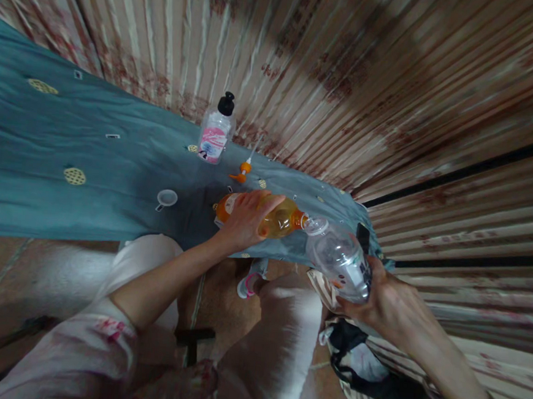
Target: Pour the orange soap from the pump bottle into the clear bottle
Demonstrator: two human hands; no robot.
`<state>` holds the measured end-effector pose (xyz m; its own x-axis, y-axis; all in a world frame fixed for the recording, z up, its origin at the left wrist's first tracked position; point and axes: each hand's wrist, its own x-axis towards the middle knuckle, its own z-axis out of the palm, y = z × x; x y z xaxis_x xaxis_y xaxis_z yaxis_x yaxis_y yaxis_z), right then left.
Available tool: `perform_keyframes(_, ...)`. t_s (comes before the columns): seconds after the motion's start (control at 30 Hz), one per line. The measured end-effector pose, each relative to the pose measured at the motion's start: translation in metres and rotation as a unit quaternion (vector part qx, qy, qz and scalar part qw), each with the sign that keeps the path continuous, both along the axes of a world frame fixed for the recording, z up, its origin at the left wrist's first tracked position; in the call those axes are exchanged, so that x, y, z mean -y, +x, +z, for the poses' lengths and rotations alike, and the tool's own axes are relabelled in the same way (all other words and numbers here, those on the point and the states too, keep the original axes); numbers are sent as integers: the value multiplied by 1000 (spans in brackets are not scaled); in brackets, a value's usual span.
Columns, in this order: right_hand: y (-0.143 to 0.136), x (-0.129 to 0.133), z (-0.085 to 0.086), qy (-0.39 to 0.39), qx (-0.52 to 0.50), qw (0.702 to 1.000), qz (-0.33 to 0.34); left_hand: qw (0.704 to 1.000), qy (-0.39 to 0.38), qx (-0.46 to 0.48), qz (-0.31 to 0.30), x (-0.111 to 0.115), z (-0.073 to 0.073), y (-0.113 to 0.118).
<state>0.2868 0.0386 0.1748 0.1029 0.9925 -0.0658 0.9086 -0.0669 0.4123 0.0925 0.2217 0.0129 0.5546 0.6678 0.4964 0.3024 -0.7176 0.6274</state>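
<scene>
My left hand [245,219] is wrapped round an orange bottle [281,218], which lies tipped nearly level with its neck pointing right. In my right hand [381,291] is a clear plastic bottle [336,254], tilted so its mouth meets the neck of the orange one. Whether liquid passes between them I cannot make out. An orange pump top [243,172] with a thin tube lies on the cloth just beyond my left hand. Behind it stands a clear bottle with a black cap [214,134] and a pink label. To the left sits a small white cup [167,198] with a handle.
A teal cloth with pineapple prints [109,199] covers the narrow table. Pleated curtains [314,62] hang along its far side and to the right. A dark object [362,236] lies at the table's right end. Below right are dark and white fabric items [360,348].
</scene>
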Motion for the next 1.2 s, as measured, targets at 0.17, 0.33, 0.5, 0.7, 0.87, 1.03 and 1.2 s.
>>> perform_keyframes(0.17,1,0,0,3,2,1000,15,1000,-4,13,-6,0,0,0)
perform_keyframes(0.33,2,1,0,6,7,1000,21,1000,-7,13,-6,0,1,0)
perform_keyframes(0.5,1,0,0,4,-4,1000,12,1000,-3,10,-4,0,0,0)
perform_keyframes(0.7,0,-1,1,3,-1,1000,12,1000,4,4,2,1,-1,0)
perform_keyframes(0.87,1,0,0,6,2,1000,15,1000,-8,7,-3,0,-1,0)
perform_keyframes(1.03,2,0,-1,6,3,1000,11,1000,-12,2,-4,0,-1,1)
perform_keyframes(1.2,5,1,-1,3,-4,1000,13,1000,-12,-2,-1,1,1,0)
